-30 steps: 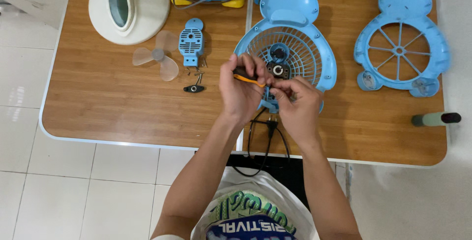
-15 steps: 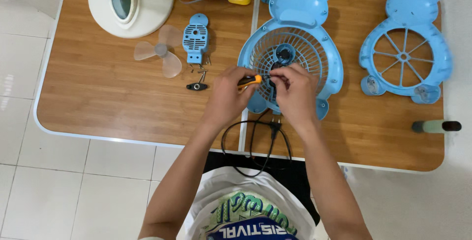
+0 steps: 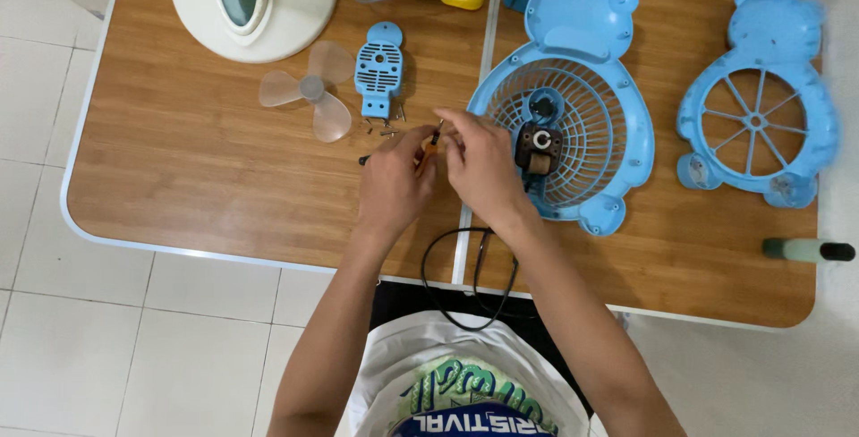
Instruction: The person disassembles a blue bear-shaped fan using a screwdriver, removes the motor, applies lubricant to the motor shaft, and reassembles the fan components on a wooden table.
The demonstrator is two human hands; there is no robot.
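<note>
The screwdriver (image 3: 432,144), orange-handled with a dark shaft, sat at the centre of the frame, pinched in the curled fingers of the left hand (image 3: 395,179). The right hand (image 3: 483,167) closed its fingertips around the tool's upper end. Just right lay the blue bear-shaped fan grille (image 3: 573,133) with its motor (image 3: 537,149); small screws (image 3: 385,126) lay just above the hands, below a blue cover (image 3: 378,67).

A small screwdriver (image 3: 431,144) with an orange handle is sitting pinched between both sets of fingers, tilted, tip upward, just left of the blue bear-shaped fan grille (image 3: 573,97). The grille is lying flat on the worktop, its dark motor (image 3: 537,149) exposed at centre.
</note>
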